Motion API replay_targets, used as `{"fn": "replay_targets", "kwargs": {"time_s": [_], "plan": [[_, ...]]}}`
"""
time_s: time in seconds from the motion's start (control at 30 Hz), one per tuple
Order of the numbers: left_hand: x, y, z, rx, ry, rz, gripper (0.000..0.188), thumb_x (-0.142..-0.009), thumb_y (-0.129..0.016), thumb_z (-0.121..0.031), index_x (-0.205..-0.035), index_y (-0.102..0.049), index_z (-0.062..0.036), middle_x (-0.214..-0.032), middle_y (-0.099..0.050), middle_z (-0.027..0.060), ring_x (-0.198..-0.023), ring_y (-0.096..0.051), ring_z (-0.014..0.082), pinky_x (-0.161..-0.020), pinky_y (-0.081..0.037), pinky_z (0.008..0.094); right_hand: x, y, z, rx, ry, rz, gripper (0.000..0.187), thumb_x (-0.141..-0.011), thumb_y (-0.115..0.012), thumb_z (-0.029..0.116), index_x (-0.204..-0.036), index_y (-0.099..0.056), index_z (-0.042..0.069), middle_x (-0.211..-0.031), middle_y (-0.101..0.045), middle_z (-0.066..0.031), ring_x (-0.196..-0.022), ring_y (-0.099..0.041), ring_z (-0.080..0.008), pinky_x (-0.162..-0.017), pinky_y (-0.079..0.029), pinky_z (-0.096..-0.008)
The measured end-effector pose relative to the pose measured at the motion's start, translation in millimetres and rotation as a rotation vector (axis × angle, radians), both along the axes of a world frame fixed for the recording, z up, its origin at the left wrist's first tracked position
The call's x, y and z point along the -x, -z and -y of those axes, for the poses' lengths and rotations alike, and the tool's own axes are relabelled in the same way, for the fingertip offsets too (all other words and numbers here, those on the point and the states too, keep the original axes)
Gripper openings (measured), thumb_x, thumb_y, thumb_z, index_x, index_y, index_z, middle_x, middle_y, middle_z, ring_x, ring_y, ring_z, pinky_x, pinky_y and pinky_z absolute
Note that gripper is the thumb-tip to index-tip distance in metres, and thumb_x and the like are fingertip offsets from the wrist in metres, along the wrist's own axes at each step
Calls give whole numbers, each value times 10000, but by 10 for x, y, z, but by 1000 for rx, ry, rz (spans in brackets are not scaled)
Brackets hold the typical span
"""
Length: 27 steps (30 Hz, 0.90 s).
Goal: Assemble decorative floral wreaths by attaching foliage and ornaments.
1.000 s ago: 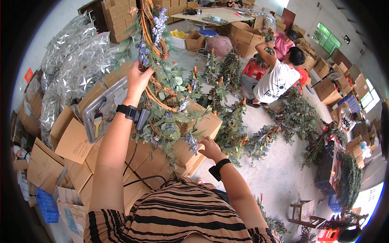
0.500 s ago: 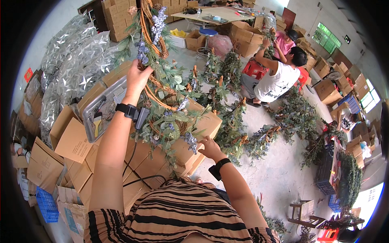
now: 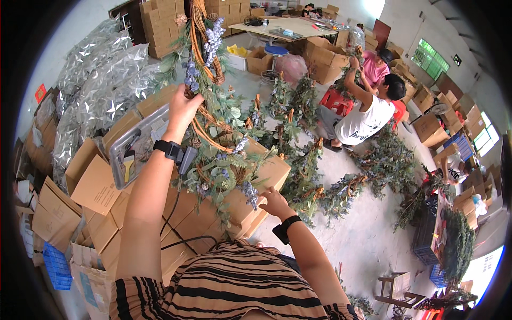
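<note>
A vine wreath (image 3: 213, 144) hangs upright in front of me, its twisted brown stems dressed with green leaves, pine cones and blue flowers. My left hand (image 3: 184, 106) is closed round its left side, beneath a cluster of blue berries (image 3: 192, 77). At the lower right, a blue flower sprig (image 3: 249, 195) droops from the wreath. My right hand (image 3: 275, 204) is beside it, fingers curled and pinched at the outer edge of the foliage; the exact bit between the fingertips is hard to make out.
Cardboard boxes (image 3: 101, 184) and a grey plastic tray (image 3: 118, 152) with tools stand below and left. More wreaths (image 3: 304, 154) lie across the floor. Silver stars in plastic (image 3: 96, 80) are piled at left. Co-workers sit at right, one in a white shirt (image 3: 368, 120).
The view has shifted slightly. Both hands keep their places on the wreath, my right hand a touch lower. The co-workers have barely moved.
</note>
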<state>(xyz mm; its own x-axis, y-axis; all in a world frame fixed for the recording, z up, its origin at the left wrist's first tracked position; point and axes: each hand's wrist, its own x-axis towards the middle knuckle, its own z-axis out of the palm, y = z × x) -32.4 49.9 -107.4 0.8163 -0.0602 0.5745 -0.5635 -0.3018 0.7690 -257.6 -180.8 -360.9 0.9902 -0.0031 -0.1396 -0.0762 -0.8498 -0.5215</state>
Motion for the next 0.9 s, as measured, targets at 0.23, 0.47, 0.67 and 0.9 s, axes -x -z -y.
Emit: {"fn": "replay_targets", "kwargs": {"time_s": [0.23, 0.47, 0.67, 0.9], "plan": [[-15, 56, -29, 25, 34, 10, 285, -709, -631, -165, -901, -539, 24, -769, -614, 107, -675, -571, 194, -635, -438, 308, 39, 53, -30, 8, -6, 30, 434, -682, -707, 245, -1095, -616, 148, -1209, -469, -137, -1086, -501, -336, -895, -442, -407], [-148, 106, -85, 3, 44, 3, 357, -688, -670, -229, -901, -565, 37, -785, -629, 126, -714, -594, 227, -662, -461, 339, -27, 107, 54, 20, -42, 63, 390, -686, -725, 278, -1038, -632, 137, -1156, -518, -133, -1025, -547, -318, -881, -451, -392], [-100, -39, 13, -66, -19, 53, 429, -698, -679, -364, -862, -606, 26, -744, -640, 115, -678, -600, 221, -639, -456, 329, -320, 114, 224, -564, 196, 120, 423, -753, -683, 257, -1047, -590, -34, -950, -646, -158, -866, -618, -249, -736, -475, -342], [-74, -5, -71, -56, 28, -16, 438, -711, -679, -411, -809, -647, 15, -629, -610, 50, -586, -552, 143, -591, -440, 301, -487, -311, -54, -999, 295, -77, 432, -786, -642, 315, -1092, -565, 20, -922, -639, -60, -801, -631, -164, -645, -445, -282]]}}
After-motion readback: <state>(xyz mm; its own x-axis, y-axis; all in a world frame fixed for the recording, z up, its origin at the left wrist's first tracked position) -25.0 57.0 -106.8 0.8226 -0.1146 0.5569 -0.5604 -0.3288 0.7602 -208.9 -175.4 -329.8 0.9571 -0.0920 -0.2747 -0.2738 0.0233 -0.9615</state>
